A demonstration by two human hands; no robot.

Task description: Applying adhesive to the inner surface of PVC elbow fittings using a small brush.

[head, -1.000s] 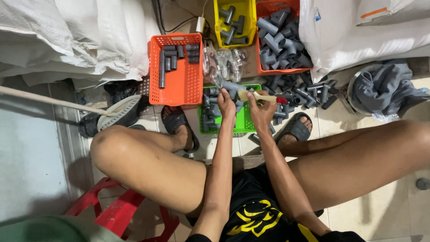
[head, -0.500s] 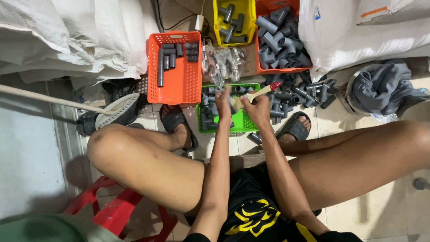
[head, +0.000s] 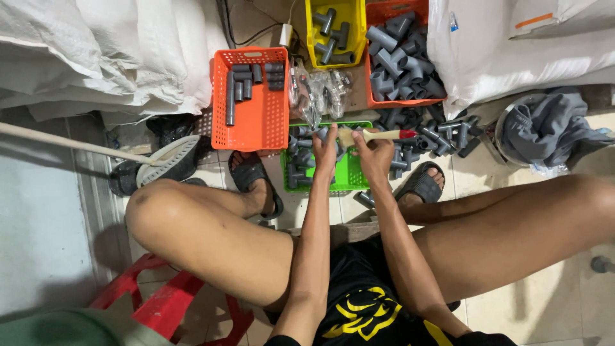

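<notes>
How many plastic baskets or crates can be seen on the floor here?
4: an orange basket at left holding straight grey pipes, a yellow crate at top, an orange crate beside it, and a green basket under the hands. Others may be hidden by the sacks.

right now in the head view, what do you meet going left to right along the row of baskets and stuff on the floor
White sacks → orange basket of straight grey pipe pieces → clear plastic bags → yellow bin → orange crate of grey fittings → grey cloth.
</notes>
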